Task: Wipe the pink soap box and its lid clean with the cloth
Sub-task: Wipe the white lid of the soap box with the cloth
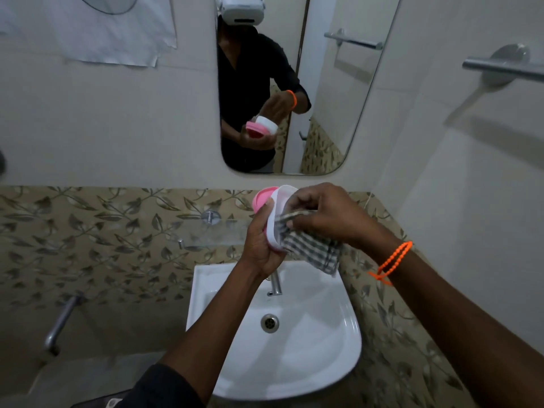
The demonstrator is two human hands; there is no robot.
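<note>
Pink soap box [262,198]: held above the white sink [294,363], behind a translucent white lid [275,225], both in the left hand [260,248].

Grip: left fingers curled round the 2 stacked pieces from below, thumb on the near rim. Right hand [326,216] pinches a checked cloth [312,248], fingertips pushing it into the lid's hollow.

Handling, by judgement: thin moulded plastic, light, stiff but likely to flex at the walls; slippery if wet. Best held at the rims and short ends, as now, leaving the inner faces free for the cloth. Cloth soft, limp; its loose end hangs toward the tap [276,284].

Contents: lid interior holds only cloth and fingertips; box interior faces away, so any soap or residue cannot be told. Sink basin shows a drain [269,323], no standing water.
</note>
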